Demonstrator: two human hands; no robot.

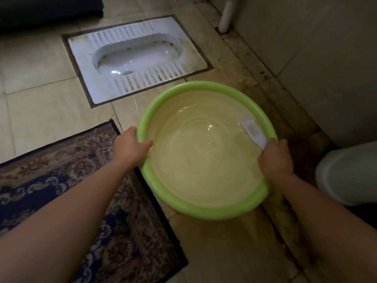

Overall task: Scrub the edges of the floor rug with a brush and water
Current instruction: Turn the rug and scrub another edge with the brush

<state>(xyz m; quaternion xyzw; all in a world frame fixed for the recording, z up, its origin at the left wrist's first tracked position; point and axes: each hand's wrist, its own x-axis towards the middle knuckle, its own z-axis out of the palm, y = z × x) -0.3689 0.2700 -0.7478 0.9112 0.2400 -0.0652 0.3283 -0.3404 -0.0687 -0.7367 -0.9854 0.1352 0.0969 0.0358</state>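
Your left hand gripped the green basin's rim; your right hand clamped rim and brush together, right of the rug.

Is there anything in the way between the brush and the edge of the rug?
Yes. The brush is in the right hand, at the right rim of the green basin. The rug lies to the left, so the water-filled basin and the left hand on its rim sit between them.

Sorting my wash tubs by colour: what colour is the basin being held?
Light green rim, paler yellowish inside: the basin, clearest in the head view.
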